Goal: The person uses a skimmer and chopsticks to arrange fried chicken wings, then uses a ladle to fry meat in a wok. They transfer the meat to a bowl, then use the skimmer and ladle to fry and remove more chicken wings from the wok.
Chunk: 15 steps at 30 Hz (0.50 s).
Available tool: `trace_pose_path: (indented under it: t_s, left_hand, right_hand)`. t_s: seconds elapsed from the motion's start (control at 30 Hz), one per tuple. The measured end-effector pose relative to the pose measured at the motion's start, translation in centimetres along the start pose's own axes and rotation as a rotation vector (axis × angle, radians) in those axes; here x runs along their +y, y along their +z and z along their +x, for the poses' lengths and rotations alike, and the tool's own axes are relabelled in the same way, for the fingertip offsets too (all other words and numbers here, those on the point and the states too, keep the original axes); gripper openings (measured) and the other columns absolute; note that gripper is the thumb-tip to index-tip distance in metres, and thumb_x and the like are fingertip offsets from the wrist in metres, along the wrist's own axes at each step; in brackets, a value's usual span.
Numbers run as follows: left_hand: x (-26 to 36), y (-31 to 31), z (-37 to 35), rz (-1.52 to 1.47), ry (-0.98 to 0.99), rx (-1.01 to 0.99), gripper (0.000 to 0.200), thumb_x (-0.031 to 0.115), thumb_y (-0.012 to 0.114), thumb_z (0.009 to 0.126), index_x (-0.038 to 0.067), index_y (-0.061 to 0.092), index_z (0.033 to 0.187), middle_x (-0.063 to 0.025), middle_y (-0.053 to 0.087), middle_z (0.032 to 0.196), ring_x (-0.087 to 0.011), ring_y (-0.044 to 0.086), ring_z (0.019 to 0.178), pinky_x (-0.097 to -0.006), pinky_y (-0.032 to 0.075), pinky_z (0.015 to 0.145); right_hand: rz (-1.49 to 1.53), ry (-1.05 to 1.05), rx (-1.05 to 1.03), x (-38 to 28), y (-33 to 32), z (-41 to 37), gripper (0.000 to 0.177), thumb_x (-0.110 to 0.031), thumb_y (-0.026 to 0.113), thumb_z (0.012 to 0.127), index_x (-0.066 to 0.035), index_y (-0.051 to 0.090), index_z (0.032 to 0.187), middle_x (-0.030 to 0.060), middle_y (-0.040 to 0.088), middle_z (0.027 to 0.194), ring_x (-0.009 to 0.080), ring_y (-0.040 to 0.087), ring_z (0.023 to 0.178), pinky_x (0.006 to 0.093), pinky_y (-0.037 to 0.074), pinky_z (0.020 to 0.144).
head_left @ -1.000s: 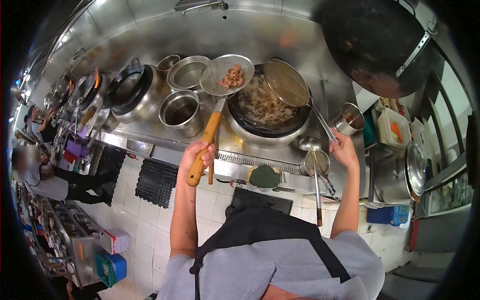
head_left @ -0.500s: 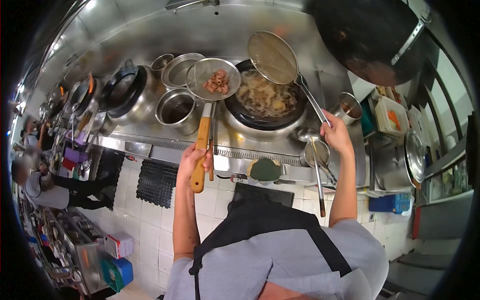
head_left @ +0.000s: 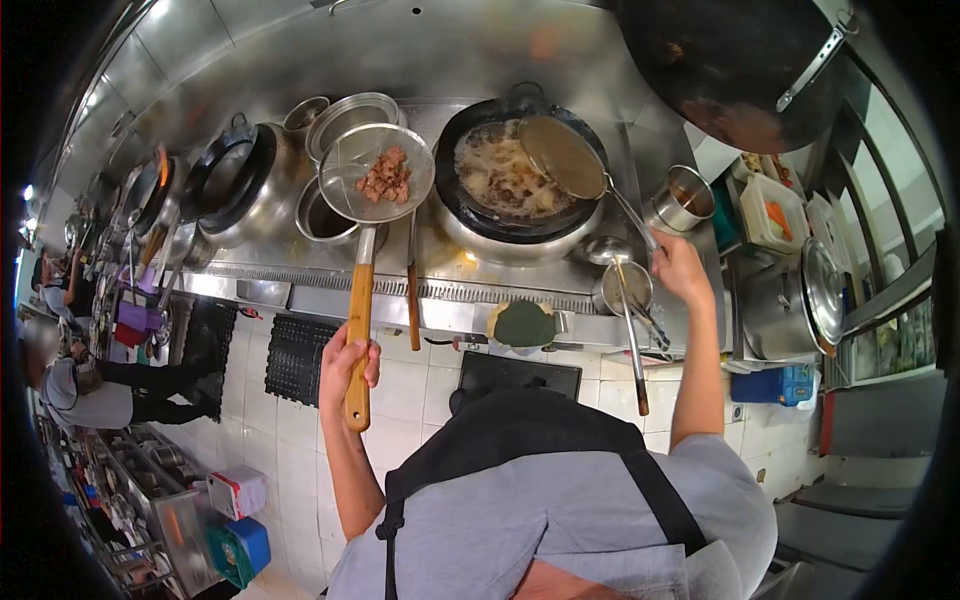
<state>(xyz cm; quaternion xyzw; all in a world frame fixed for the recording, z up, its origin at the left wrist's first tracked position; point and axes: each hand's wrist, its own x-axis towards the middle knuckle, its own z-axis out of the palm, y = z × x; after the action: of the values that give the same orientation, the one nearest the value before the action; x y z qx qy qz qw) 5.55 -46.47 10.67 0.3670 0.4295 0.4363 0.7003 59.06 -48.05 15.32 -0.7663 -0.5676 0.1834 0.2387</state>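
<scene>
strainer (head_left: pixel 352 195) w/ meat (head_left: pixel 385 177) now farther l. of wok (head_left: pixel 480 222)

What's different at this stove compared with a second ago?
The left hand has drawn the wooden-handled strainer left and toward the person, away from the wok; in view it now overlaps the pot of dark liquid. The right hand swung the long-handled skimmer away, then back over the wok's right side. Nothing was newly grabbed or let go; the brown meat-like pieces stay in the strainer.

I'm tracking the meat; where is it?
In the head view, the meat lies in the strainer the left hand holds, left of the foaming wok.
</scene>
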Motion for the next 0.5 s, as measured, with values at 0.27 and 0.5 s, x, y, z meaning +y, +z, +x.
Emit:
trace_pose_path:
  t_s: [0.27,0.5]
  left_hand:
    - [-2.6,-1.5,-4.7,-0.022,-0.057,0.083,0.022,0.012,0.057,0.090,0.002,0.050,0.109,-0.0092,0.058,0.074,-0.0113,0.050,0.044,-0.0240,0.043,0.038]
    - [-4.4,-0.1,-6.2,-0.025,-0.104,0.074,0.023,0.012,0.057,0.089,0.002,0.051,0.109,-0.0086,0.058,0.073,-0.0121,0.051,0.045,-0.0244,0.044,0.039]
  right_hand:
    - [0.351,0.162,-0.292,1.2,1.4,1.4,0.054,0.000,0.047,0.092,-0.001,0.042,0.146,0.0042,0.057,0.066,0.0081,0.043,0.040,0.0259,0.033,0.034]
    - [0.749,0.218,-0.393,0.9,9.5,3.1,0.052,0.001,0.049,0.093,0.000,0.042,0.144,0.0047,0.058,0.070,0.0047,0.042,0.041,0.0212,0.032,0.033]
